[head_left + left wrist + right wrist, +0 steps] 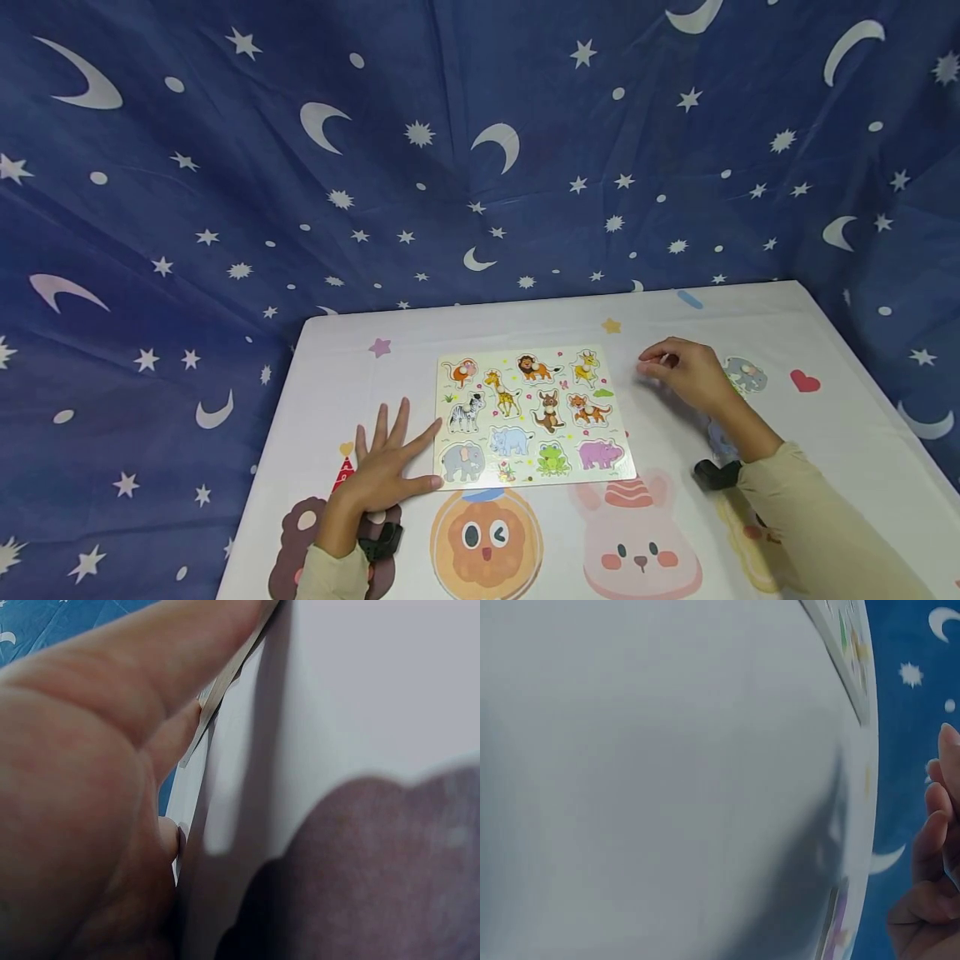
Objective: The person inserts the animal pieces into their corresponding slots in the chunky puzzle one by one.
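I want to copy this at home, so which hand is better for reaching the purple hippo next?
Probably the right hand: it is just right of the board, nearer the purple hippo. The left hand is at the board's left edge, farther away.

A thin, pale-edged wooden board (pixel 217 694) is being touched by the bare left hand (pixel 75 802); a white surface (pixel 375 675) with a rounded brownish print (pixel 390 862) is being partly shaded.
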Demonstrator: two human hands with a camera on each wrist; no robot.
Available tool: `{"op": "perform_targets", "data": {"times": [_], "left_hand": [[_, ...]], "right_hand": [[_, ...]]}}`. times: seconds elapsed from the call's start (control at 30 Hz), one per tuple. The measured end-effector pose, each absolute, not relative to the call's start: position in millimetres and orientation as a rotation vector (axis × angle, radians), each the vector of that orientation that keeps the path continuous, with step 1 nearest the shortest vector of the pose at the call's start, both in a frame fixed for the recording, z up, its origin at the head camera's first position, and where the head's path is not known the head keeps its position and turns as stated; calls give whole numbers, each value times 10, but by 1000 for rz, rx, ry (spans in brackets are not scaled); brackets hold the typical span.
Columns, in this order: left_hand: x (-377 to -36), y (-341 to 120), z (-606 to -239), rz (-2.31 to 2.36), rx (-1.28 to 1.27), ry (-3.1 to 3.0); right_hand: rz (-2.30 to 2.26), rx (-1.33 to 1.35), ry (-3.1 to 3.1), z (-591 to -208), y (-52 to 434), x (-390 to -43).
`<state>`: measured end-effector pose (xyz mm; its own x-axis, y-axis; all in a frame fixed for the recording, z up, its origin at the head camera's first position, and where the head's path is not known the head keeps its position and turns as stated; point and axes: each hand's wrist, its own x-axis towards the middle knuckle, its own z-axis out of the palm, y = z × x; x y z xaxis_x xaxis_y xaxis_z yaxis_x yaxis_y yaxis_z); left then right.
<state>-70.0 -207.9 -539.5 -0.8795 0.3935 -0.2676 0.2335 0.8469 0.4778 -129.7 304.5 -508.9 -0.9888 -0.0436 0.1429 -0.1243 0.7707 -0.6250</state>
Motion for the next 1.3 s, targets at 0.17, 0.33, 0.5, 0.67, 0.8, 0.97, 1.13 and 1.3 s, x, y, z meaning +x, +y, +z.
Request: {"op": "perform_targets", "data": {"times": [0.17, 0.33, 0.5, 0.67, 0.8, 0.97, 1.13, 1.3], "left_hand": [[-700, -2078, -5393, 625, 466, 2663], [-702, -2078, -5391, 621, 459, 2657], [-703, -2074, -5383, 624, 459, 2659], [-702, -2077, -5377, 622, 470, 2661], [-696, -2081, -5372, 619, 472, 2665], [-694, -2075, -5356, 622, 460, 2659], [-693, -2071, -5346, 618, 461, 2658], [-688, -2075, -5348, 633, 468, 2665]], "right_hand": [[984, 78, -2830, -5068, 3211, -1319], [979, -37, -2860, -5019, 3352, -1315], [956, -187, -2900, -4958, 3492, -1306], [934, -250, -2912, -4944, 3679, -1247], [907, -287, -2909, -4967, 3844, -1185], [886, -392, -2904, -4994, 4066, -1094], [863, -462, -2890, -5037, 4280, -1003], [853, -457, -2893, -5087, 4419, -944]]}}
